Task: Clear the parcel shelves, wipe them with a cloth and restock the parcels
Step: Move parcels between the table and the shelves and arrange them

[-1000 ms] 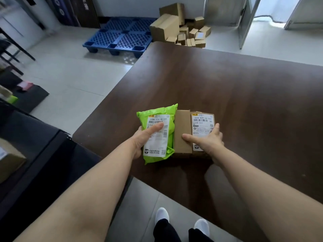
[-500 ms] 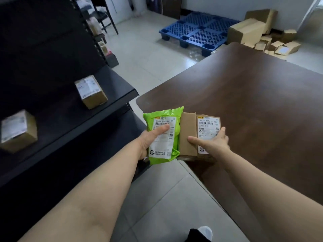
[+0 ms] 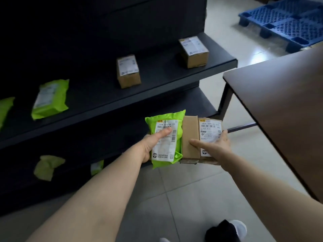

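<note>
My left hand [image 3: 151,145] grips a green mailer bag [image 3: 166,130] with a white label, thumb across the label. Right beside it, my right hand [image 3: 215,147] holds a brown cardboard box [image 3: 190,137] with a white label, thumb on top. Both parcels hang in the air in front of the dark shelf unit [image 3: 157,95]. On the middle shelf sit two labelled cardboard boxes [image 3: 128,70] [image 3: 194,51] and a green mailer [image 3: 50,99]. Another green bag [image 3: 5,109] shows at the left edge. The lower shelf holds a crumpled green bag [image 3: 48,166] and a partly hidden green parcel [image 3: 97,166].
A dark brown table [image 3: 283,105] stands to the right, its corner close to the shelf end. A blue plastic pallet [image 3: 286,21] lies on the tiled floor at the top right. My shoe [image 3: 227,229] shows at the bottom.
I have turned left from the table toward the shelves, carrying both parcels with me. The parcels now hang before the shelf instead of over the table's corner. Grips are unchanged.
</note>
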